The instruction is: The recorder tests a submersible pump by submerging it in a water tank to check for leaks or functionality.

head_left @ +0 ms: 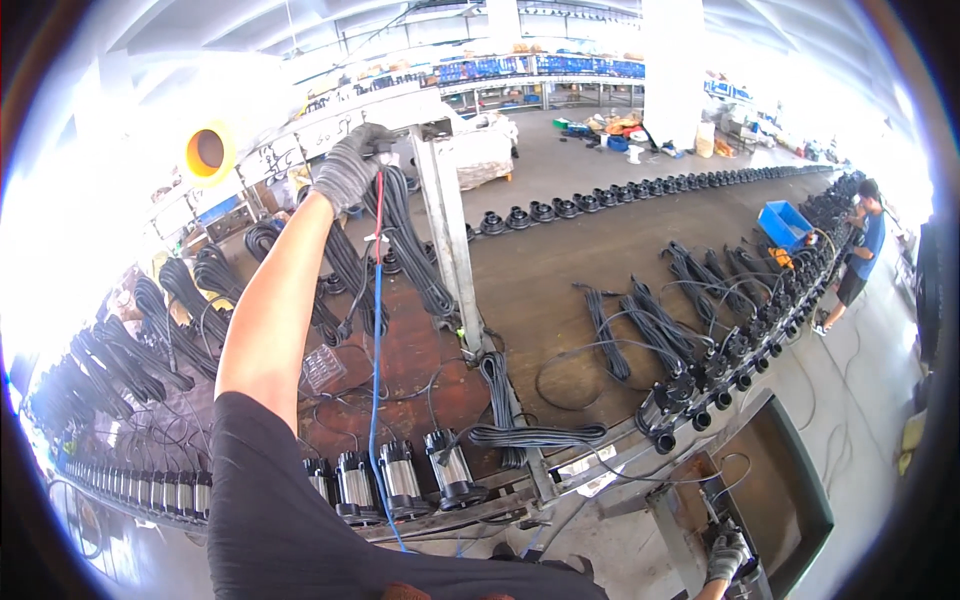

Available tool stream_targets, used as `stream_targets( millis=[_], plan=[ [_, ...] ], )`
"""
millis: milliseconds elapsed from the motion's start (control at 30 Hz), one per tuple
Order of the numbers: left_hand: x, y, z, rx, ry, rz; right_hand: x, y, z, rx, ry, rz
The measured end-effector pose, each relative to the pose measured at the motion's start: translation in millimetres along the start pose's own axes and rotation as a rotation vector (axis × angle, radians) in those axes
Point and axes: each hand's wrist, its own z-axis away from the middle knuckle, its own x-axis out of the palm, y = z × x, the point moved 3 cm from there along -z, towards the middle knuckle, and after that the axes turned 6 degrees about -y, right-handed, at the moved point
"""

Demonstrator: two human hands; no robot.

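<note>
My left hand [350,168], in a grey glove, is raised beside the top of an upright metal post [447,230]. Its fingers are curled, and what they grip is hidden. Just below it hang a looped bundle of black cable [405,250] and a thin red-and-blue line [377,320] that runs down past my arm. At the lower right, my gloved right hand [727,556] is closed around a dark cylindrical pump motor [748,578]. The motor lies at the edge of a brown-bottomed metal tray [775,480]. A black cable rises from near it toward the bench.
Silver-bodied motors [400,477] line the bench's near edge, with coiled black cables [650,330] behind them. Round black parts [565,207] stand in a long row farther back. A blue crate [784,224] sits at right, near another person [866,245]. A yellow ring-shaped opening [209,152] is at left.
</note>
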Motion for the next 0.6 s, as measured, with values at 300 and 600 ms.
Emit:
stream_targets(
  millis=[300,600],
  plan=[
    [7.4,-27.4,3.5,0.06,0.029,-0.042,-40.6,-32.9,18.7,0.144,-0.155,0.12],
    [-6.5,-171.7,26.7,-0.148,0.058,-0.06,-107.9,-92.8,10.0,0.267,0.01,0.188]
  ],
)
